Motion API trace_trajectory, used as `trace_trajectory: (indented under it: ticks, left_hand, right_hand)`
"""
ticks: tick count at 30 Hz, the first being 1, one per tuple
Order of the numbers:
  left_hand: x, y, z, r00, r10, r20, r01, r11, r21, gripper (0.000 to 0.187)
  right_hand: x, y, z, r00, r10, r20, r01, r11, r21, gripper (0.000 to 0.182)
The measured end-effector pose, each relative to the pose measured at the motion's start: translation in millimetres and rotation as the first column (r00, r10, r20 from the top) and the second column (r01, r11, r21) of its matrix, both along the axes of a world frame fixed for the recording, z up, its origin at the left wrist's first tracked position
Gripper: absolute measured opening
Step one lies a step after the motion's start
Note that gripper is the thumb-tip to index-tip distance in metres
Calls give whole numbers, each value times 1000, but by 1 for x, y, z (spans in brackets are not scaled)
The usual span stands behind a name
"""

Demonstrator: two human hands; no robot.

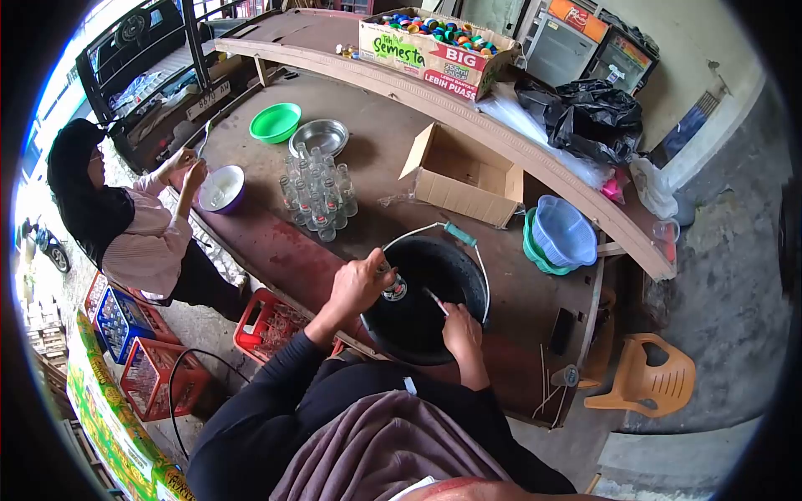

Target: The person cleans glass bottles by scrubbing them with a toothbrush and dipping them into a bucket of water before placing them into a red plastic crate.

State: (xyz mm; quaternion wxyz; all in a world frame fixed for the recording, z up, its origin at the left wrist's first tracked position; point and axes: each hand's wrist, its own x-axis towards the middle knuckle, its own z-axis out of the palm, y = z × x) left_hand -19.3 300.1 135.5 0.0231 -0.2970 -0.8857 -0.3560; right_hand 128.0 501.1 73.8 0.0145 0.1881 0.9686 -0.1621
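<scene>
My left hand [361, 288] is closed around a clear glass bottle [395, 290] with its base toward the bucket's inside. Below it stands a large black bucket [393, 334], its wire handle with a teal grip [460, 235] leaning on the far rim. In my right hand [463, 332] is a thin light-coloured stick-like tool [435, 301], its tip pointing toward the bottle over the bucket; what the tip carries is too small to make out. Beyond the bucket, several clear glass bottles [320, 196] stand grouped on the brown table [376, 150].
A co-worker [125, 217] at the left handles something over a white-and-purple basin [221, 189]. Around the table are a green basin [276, 123], metal bowl [319, 137], open cardboard box [468, 175], blue basket [564, 231], phone [562, 331] and orange chair [647, 376]. Red crates [163, 380] stand left.
</scene>
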Motion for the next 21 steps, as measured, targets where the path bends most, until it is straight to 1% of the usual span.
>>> trace_trajectory:
  ticks: [1, 2, 3, 5, 6, 7, 8, 9, 10, 11, 12, 13, 15, 17, 19, 20, 21]
  left_hand:
    - [1, 2, -8, 1000, 7, -2, -7, 1000, -16, 34]
    - [2, 4, -14, 1000, 12, -9, -12, 1000, -1, 34]
    - [2, 6, -20, 1000, 18, 10, -18, 1000, -13, 33]
    - [3, 10, -31, 999, 5, 44, -3, 999, -42, 32]
    - [5, 12, -34, 998, 16, 56, -13, 999, -49, 32]
    - [7, 16, -35, 994, 7, 107, -2, 999, -50, 31]
    - [9, 17, -37, 987, 9, 160, 0, 998, -55, 30]
    - [11, 20, -40, 984, 20, 178, -4, 996, -91, 30]
    - [12, 20, -45, 981, -2, 193, 20, 995, -95, 30]
    - [14, 19, -52, 986, -31, 163, 37, 999, -39, 29]
    - [16, 19, -53, 986, -33, 166, 41, 998, -45, 28]
    - [16, 18, -53, 986, -48, 162, 56, 997, -45, 28]
    - [14, 16, -56, 988, -43, 147, 51, 997, -50, 28]
    - [13, 20, -63, 993, -60, 105, 65, 997, -41, 28]
    - [10, 23, -71, 992, -54, 113, 68, 990, -121, 28]
    - [9, 23, -73, 994, -66, 81, 76, 989, -129, 26]
    - [8, 23, -67, 991, -88, 100, 104, 981, -162, 25]
  right_hand:
    - [-3, 0, 2, 999, 38, 33, -38, 999, 5, 26]
    - [-3, 1, -3, 1000, 23, 8, -22, 999, -36, 27]
    - [-5, -1, -2, 1000, 25, 4, -25, 999, -39, 27]
    - [-4, -5, 3, 999, -35, -41, 35, 999, 2, 35]
    - [-4, -5, 8, 1000, -19, 20, 19, 1000, -4, 38]
    - [-4, -5, 11, 999, -13, 51, 13, 1000, -11, 36]
    - [-5, -5, 11, 998, -9, 64, 8, 1000, 17, 36]
    - [-5, -5, 10, 997, 4, 83, -7, 999, 41, 36]
    - [-3, -8, 14, 998, -2, 59, 0, 1000, 30, 35]
    - [-4, -10, 18, 1000, -8, 29, 8, 1000, 23, 34]
    - [-7, -13, 20, 1000, -20, -6, 20, 1000, -13, 33]
    - [-6, -17, 31, 999, -32, 4, 32, 996, -78, 32]
    - [-2, -21, 26, 979, 20, -204, -60, 980, -190, 32]
    - [0, -24, 22, 951, 30, -307, -128, 944, -303, 32]
    - [1, -26, 24, 951, 35, -308, -143, 931, -336, 33]
    - [-3, -21, 14, 955, 50, -292, -135, 950, -281, 33]
    - [-3, -16, 7, 961, 61, -268, -124, 966, -227, 34]
